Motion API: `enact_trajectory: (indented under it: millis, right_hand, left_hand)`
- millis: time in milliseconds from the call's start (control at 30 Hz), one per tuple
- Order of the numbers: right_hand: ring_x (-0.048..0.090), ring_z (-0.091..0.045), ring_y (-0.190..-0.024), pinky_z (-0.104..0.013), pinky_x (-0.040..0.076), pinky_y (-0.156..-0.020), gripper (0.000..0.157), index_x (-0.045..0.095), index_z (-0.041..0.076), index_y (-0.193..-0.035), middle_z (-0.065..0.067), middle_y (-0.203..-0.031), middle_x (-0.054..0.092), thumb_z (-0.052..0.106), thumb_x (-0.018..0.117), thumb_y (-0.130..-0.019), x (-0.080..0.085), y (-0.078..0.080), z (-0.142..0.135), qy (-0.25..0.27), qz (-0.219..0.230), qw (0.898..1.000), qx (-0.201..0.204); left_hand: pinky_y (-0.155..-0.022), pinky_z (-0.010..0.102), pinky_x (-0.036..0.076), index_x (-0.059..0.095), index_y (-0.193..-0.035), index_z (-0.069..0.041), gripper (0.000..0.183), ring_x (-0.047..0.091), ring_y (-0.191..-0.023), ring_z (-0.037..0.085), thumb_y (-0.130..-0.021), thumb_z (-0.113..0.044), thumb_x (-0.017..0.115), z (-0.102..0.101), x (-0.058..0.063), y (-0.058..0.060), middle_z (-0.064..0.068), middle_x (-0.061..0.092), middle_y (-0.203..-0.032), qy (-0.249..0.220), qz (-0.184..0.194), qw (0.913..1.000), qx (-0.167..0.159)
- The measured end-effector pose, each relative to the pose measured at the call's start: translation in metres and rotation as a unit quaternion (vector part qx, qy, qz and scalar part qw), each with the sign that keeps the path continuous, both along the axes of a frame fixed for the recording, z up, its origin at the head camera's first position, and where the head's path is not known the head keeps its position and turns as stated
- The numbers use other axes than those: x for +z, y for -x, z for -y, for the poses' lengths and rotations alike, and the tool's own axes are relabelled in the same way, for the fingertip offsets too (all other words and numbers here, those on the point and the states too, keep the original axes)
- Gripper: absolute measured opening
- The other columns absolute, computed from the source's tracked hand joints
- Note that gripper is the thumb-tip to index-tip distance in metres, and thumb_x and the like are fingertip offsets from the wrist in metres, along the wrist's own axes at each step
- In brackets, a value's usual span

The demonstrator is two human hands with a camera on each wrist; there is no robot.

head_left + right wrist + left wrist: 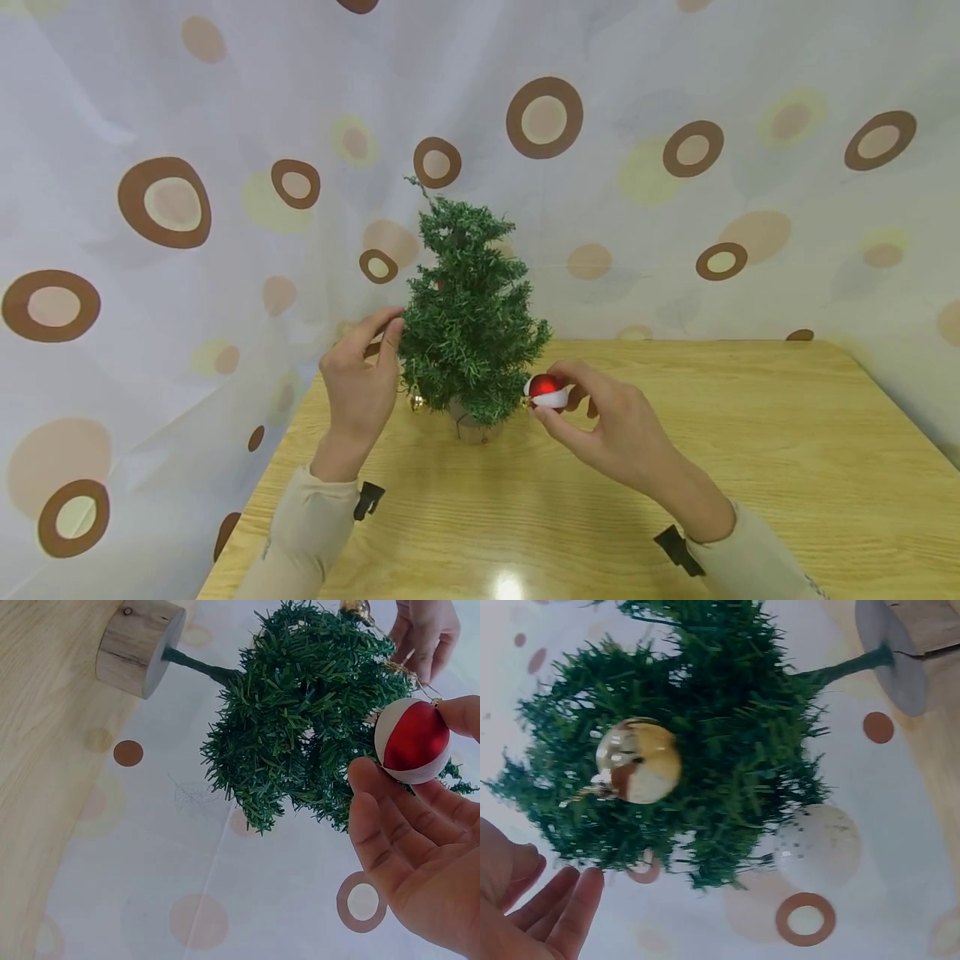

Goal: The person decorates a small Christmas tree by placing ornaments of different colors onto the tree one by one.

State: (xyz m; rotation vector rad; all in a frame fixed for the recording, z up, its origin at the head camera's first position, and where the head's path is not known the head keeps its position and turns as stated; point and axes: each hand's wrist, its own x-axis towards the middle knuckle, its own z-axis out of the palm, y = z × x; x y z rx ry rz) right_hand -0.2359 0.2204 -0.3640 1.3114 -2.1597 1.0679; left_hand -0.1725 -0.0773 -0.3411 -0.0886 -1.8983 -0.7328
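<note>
A small artificial Christmas tree (472, 325) stands on a round wooden base (139, 649). My right hand (618, 425) pinches a red and white Christmas bauble (416, 741) between thumb and fingers, beside the tree's lower right branches. A gold cord (409, 675) runs near the bauble's cap. At the tree's left side is my left hand (360, 375), its fingertips right at the outer branch tips. In the left wrist view its fingers (577, 907) are loosely extended, with nothing visible between them and the thumb.
On the tree hang a shiny gold bauble (639, 760) and a whitish bauble with small square facets (817, 847). Something small and red (439, 285) shows among the upper left branches. The wooden table (750, 467) meets a circle-patterned cloth (600, 192) behind and at the left.
</note>
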Motion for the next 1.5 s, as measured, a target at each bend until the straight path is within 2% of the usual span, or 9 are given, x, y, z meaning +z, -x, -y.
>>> enact_trajectory:
  millis: [333,633,700,800,900,1000,1100,1267,1500]
  right_hand:
    - [0.061,-0.001,-0.075,-0.022,0.052,-0.061,0.040,0.067,0.011,-0.125,0.002,-0.106,0.076,0.013,0.084,-0.088,0.003,-0.001,-0.001,0.002,0.008,1.000,-0.006]
    - [0.061,-0.003,-0.074,-0.022,0.052,-0.059,0.040,0.068,0.011,-0.124,0.000,-0.105,0.077,0.010,0.083,-0.087,0.005,-0.001,0.000,0.018,-0.005,1.000,0.000]
    - [0.061,-0.003,-0.074,-0.022,0.052,-0.059,0.040,0.068,0.011,-0.124,0.000,-0.105,0.077,0.009,0.083,-0.087,0.006,0.000,0.000,0.022,-0.009,1.000,0.001]
    - [0.062,-0.004,-0.074,-0.023,0.052,-0.058,0.040,0.068,0.010,-0.124,-0.001,-0.105,0.077,0.009,0.082,-0.087,0.008,0.000,0.001,0.027,-0.015,1.000,0.003]
    - [0.062,-0.005,-0.073,-0.023,0.052,-0.058,0.040,0.067,0.009,-0.124,-0.001,-0.105,0.078,0.009,0.082,-0.087,0.009,-0.001,0.002,0.029,-0.017,0.999,0.005]
    - [0.062,-0.006,-0.073,-0.022,0.052,-0.058,0.040,0.067,0.009,-0.125,-0.002,-0.105,0.078,0.010,0.082,-0.088,0.010,-0.001,0.003,0.033,-0.016,0.999,0.005]
    - [0.063,-0.006,-0.074,-0.021,0.051,-0.058,0.039,0.068,0.009,-0.125,-0.002,-0.106,0.078,0.010,0.082,-0.089,0.012,-0.002,0.005,0.039,-0.016,0.999,0.007]
    - [0.062,-0.005,-0.074,-0.024,0.052,-0.058,0.038,0.067,0.010,-0.124,-0.001,-0.105,0.077,0.010,0.081,-0.089,0.014,-0.003,0.006,0.046,-0.018,0.999,0.013]
    - [0.062,-0.006,-0.073,-0.022,0.051,-0.058,0.040,0.067,0.009,-0.124,-0.001,-0.104,0.077,0.008,0.082,-0.087,0.015,-0.004,0.006,0.047,-0.017,0.999,0.011]
  left_hand:
    - [-0.071,0.046,0.061,0.078,-0.113,0.001,0.017,0.073,-0.078,0.030,-0.097,-0.006,0.076,-0.025,0.014,-0.014,0.017,0.080,-0.108,0.056,-0.011,0.9983,-0.010]
    - [-0.065,0.046,0.063,0.079,-0.113,0.000,0.018,0.077,-0.083,0.034,-0.099,-0.010,0.074,-0.040,0.011,-0.027,0.022,0.078,-0.116,0.076,0.026,0.9944,0.070]
    - [-0.069,0.047,0.064,0.079,-0.109,0.001,0.016,0.078,-0.087,0.035,-0.098,-0.010,0.075,-0.045,0.011,-0.029,0.022,0.078,-0.114,0.095,0.020,0.9930,0.068]
    - [-0.079,0.047,0.066,0.079,-0.102,0.001,0.012,0.079,-0.094,0.035,-0.096,-0.008,0.076,-0.053,0.012,-0.031,0.020,0.079,-0.106,0.126,0.006,0.9917,0.029]
    - [-0.079,0.039,0.066,0.079,-0.100,0.000,0.007,0.079,-0.089,0.026,-0.095,-0.004,0.076,-0.059,0.012,-0.030,0.015,0.080,-0.099,0.138,0.010,0.9887,-0.057]
    - [-0.073,0.027,0.064,0.079,-0.101,-0.002,0.007,0.077,-0.081,0.018,-0.095,-0.003,0.075,-0.066,0.010,-0.028,0.010,0.080,-0.096,0.128,0.037,0.9804,-0.145]
    - [-0.068,0.020,0.062,0.080,-0.103,-0.002,0.009,0.076,-0.078,0.014,-0.096,-0.003,0.075,-0.071,0.006,-0.027,0.010,0.080,-0.097,0.102,0.075,0.9706,-0.205]
    - [-0.072,0.020,0.062,0.080,-0.107,-0.002,0.012,0.076,-0.081,0.014,-0.097,-0.006,0.074,-0.077,0.001,-0.024,0.010,0.080,-0.102,0.077,0.128,0.9582,-0.244]
    - [-0.071,0.024,0.063,0.080,-0.100,-0.002,0.007,0.075,-0.079,0.014,-0.096,-0.002,0.074,-0.079,0.001,-0.020,0.009,0.080,-0.097,0.087,0.115,0.9559,-0.256]
